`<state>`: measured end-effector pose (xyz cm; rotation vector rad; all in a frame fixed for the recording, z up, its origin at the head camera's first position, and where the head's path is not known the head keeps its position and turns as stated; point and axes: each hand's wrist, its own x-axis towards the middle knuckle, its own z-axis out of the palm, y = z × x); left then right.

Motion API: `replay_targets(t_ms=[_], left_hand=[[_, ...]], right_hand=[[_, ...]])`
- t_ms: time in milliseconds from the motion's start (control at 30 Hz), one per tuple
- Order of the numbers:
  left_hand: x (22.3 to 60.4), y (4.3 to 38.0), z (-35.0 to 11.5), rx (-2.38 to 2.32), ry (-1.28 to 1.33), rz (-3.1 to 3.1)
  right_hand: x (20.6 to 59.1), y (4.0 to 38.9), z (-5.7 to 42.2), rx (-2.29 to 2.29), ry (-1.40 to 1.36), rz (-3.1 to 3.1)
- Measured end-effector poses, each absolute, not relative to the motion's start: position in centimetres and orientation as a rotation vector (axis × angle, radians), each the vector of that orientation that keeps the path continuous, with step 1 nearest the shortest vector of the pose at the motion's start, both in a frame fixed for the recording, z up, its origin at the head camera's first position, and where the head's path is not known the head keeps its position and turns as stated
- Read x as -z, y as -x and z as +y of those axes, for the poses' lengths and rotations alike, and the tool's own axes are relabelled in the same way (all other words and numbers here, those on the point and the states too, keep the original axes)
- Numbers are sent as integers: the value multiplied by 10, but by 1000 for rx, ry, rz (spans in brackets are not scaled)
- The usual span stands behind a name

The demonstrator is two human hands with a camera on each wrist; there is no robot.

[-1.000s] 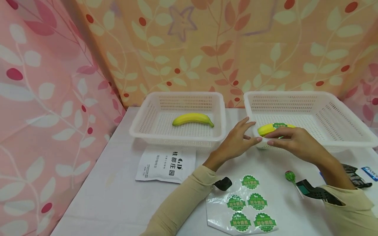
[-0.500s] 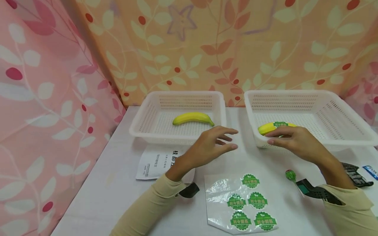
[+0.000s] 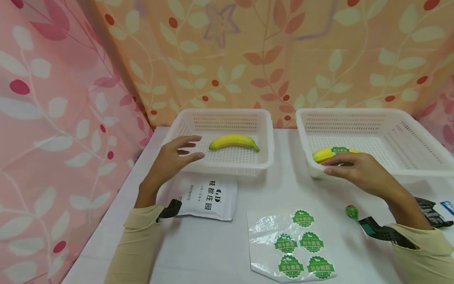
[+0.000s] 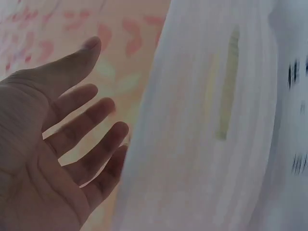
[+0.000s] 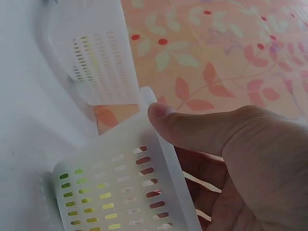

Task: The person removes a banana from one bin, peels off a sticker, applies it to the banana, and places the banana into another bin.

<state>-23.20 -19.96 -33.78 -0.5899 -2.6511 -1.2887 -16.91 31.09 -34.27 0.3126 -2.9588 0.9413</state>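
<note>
Here, left grip [image 3: 172,157] loosely spread near left basket [image 3: 230,169], right grip [image 3: 363,170] pinching right basket [image 3: 422,172].

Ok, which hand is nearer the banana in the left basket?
Left. The left hand is at the left side of the left basket, fingers toward the banana but not touching it; the right hand is farther off, its grip on the near rim of the right basket.

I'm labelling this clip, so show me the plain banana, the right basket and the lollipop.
Plain banana [image 3: 234,141]: head view, middle of its peel.
Right basket [image 3: 372,152]: head view, bare part of its floor.
Lollipop [image 3: 352,212]: head view, its round green top.
</note>
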Motion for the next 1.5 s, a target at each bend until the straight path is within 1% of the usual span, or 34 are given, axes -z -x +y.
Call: replay_targets(t_ms=[167,267,567,1000,1133,1267,1500], left_hand=[[342,242,-239,1329,353,-2683],[344,245,-255,1324,284,-2689],[349,251,-278,1271,273,-2820],[352,251,-284,1336,200,-2913],[353,250,-284,1364,195,-2913],[353,250,-284,1386,186,-2904],[355,250,-284,1423,182,-2886]], right_hand=[[341,168,312,-935,-313,-2945],[340,168,312,-944,-316,-2938],[341,168,313,-945,-294,-2951],[336,171,308,-954,-339,-2963],[329,174,294,-965,-398,-2891],[318,180,270,-1003,-444,-2824],[300,204,219,-1079,-590,-2789]])
